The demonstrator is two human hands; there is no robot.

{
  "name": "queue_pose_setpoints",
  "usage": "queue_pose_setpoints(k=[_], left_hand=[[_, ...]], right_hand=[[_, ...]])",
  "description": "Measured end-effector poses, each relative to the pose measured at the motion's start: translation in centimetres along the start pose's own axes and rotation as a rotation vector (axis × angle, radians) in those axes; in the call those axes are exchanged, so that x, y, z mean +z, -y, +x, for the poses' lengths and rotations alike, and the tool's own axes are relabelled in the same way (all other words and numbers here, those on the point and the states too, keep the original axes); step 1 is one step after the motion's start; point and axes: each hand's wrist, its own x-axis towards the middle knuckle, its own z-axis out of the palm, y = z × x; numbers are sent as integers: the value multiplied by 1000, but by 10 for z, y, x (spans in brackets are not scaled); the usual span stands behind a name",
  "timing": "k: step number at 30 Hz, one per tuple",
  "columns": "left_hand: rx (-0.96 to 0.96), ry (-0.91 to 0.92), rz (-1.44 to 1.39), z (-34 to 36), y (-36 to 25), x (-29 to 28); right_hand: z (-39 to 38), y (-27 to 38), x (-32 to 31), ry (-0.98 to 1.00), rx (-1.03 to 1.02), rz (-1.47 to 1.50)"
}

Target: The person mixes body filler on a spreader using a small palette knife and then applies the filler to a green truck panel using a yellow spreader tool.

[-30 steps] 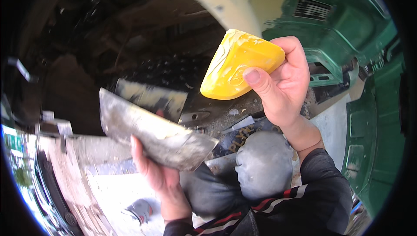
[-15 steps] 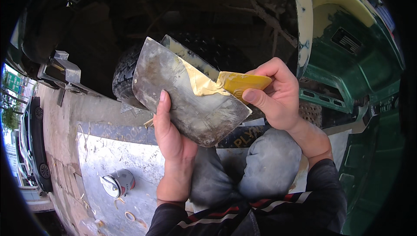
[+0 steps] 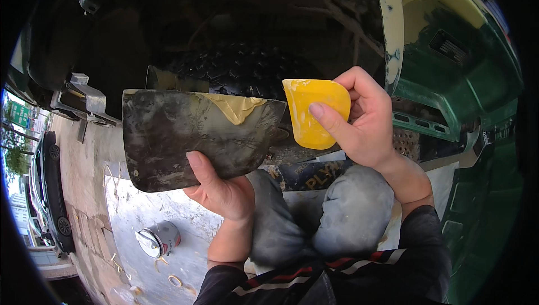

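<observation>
A dark, scuffed putty mixing board rests in my left hand, thumb across its face. Yellowish body filler lies in a smear along the board's upper edge. Between the thumb and fingers of my right hand is a yellow flexible putty spreader, bowed and flecked with filler. The spreader stands just right of the board, with a gap between them. Behind the board's upper left edge, part of another panel shows, mostly hidden.
A tyre sits in the dark wheel well ahead. To the right is a green vehicle body panel. An open tin and a tape roll lie on the pale sheet at lower left; a metal bracket juts out farther left.
The spreader has come off the board and turned more upright. My left hand has shifted the board left and levelled it. The filler is now bunched at its upper edge.
</observation>
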Motion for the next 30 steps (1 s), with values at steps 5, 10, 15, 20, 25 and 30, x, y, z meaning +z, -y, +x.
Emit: queue_pose_setpoints(k=[5,10,15,20,25,30], left_hand=[[164,-41,17,-18,14,11],[359,271,380,-17,19,1],[389,290,499,-12,13,-3],[348,242,347,-24,26,0],[727,117,535,3,29,-16],[475,-21,411,4,40,-43]], right_hand=[[0,-7,14,48,38,124],[0,-9,19,99,107,322],[8,-7,9,149,177,553],[2,-7,-20,128,280,751],[-10,14,-49,-51,170,837],[-14,-1,-121,-714,-601,-166]])
